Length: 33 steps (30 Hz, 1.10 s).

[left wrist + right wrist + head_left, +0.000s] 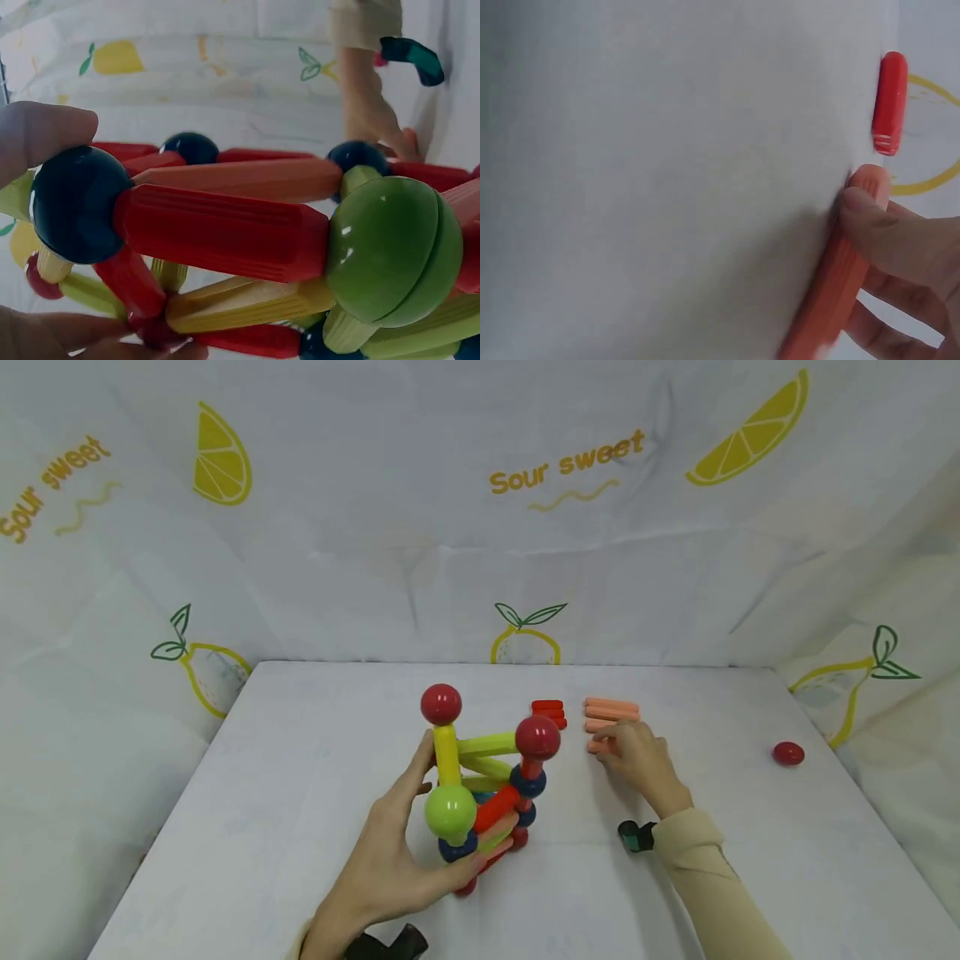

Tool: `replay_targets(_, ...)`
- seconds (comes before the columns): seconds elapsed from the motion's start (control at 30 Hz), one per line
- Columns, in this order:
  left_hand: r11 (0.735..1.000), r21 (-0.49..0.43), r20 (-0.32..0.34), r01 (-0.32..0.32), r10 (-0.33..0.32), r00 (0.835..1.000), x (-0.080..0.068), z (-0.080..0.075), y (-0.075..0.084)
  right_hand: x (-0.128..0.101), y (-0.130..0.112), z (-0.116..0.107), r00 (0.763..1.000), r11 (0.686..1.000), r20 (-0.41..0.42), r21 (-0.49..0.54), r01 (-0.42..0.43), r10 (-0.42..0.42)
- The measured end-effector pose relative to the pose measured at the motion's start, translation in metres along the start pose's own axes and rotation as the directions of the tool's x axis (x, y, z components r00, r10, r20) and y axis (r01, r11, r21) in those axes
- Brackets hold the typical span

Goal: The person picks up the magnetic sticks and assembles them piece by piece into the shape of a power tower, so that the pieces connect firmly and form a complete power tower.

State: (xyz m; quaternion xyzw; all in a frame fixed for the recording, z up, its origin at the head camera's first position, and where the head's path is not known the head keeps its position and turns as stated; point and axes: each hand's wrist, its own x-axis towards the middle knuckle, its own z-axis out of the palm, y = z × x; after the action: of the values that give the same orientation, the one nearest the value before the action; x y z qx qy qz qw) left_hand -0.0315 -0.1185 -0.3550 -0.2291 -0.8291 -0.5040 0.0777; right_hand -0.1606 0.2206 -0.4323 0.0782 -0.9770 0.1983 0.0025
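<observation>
My left hand [390,860] grips a framework of toy building rods and balls, fingers on its far side and thumb at its near lower end. A green ball [450,811], a yellow rod [447,756] and two red balls stand out at its top. In the left wrist view, a red rod [225,232] joins a dark blue ball [79,204] to the green one. Over on the right, my right hand [641,760] pinches a salmon-coloured rod [829,292] between thumb and fingers, low over the table.
Several salmon rods [611,713] lie side by side just beyond my right hand. Left of them is a small group of short red rods [549,713]. A lone red ball [788,753] rests near the right edge of the white table [300,777]. A lemon-print cloth hangs behind.
</observation>
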Motion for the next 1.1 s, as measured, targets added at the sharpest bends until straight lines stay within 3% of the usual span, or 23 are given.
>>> replay_targets(0.13,0.993,-0.115,0.111,-0.039,0.052,0.992,-0.002,-0.002,-0.002,-0.002,-0.012,-0.012,0.998,0.997,-0.053,0.067,0.049,-0.046)
replay_targets(0.23,0.985,-0.137,0.127,-0.102,0.12,0.985,-0.002,0.0,-0.004,-0.007,-0.036,-0.034,0.979,0.973,-0.162,0.175,0.154,-0.126)
replay_targets(0.33,0.98,-0.12,0.101,-0.157,0.169,0.98,-0.002,0.002,-0.005,-0.017,-0.069,-0.065,0.931,0.927,-0.318,0.263,0.266,-0.177)
replay_targets(0.4,0.979,-0.115,0.076,-0.167,0.177,0.981,-0.002,0.005,-0.003,-0.028,-0.094,-0.087,0.884,0.879,-0.424,0.324,0.351,-0.196)
replay_targets(0.5,0.983,-0.112,0.037,-0.142,0.147,0.988,0.0,0.011,-0.001,-0.047,-0.131,-0.116,0.803,0.757,-0.554,0.424,0.497,-0.217)
replay_targets(0.63,0.99,-0.097,-0.013,-0.103,0.102,0.995,0.002,0.016,0.003,-0.068,-0.164,-0.134,0.682,0.428,-0.651,0.541,0.724,-0.332)
replay_targets(0.7,0.988,-0.09,-0.039,-0.128,0.125,0.991,0.003,0.017,0.003,-0.075,-0.173,-0.134,0.646,0.324,-0.654,0.559,0.763,-0.394)
replay_targets(0.73,0.986,-0.093,-0.046,-0.14,0.136,0.99,0.003,0.018,0.004,-0.077,-0.176,-0.133,0.636,0.291,-0.642,0.568,0.77,-0.429)
replay_targets(0.77,0.982,-0.087,-0.057,-0.165,0.161,0.985,0.003,0.018,0.004,-0.079,-0.178,-0.131,0.631,0.292,-0.624,0.565,0.772,-0.461)
replay_targets(0.9,0.962,-0.102,-0.074,-0.252,0.245,0.967,0.005,0.018,0.005,-0.079,-0.181,-0.122,0.626,0.386,-0.499,0.505,0.772,-0.599)
replay_targets(0.97,0.958,-0.105,-0.076,-0.268,0.261,0.962,0.006,0.018,0.005,-0.078,-0.18,-0.12,0.64,0.437,-0.407,0.489,0.755,-0.651)
replay_targets(1.1,0.971,-0.097,-0.059,-0.22,0.215,0.975,0.004,0.017,0.005,-0.077,-0.176,-0.118,0.691,0.545,-0.233,0.466,0.697,-0.685)
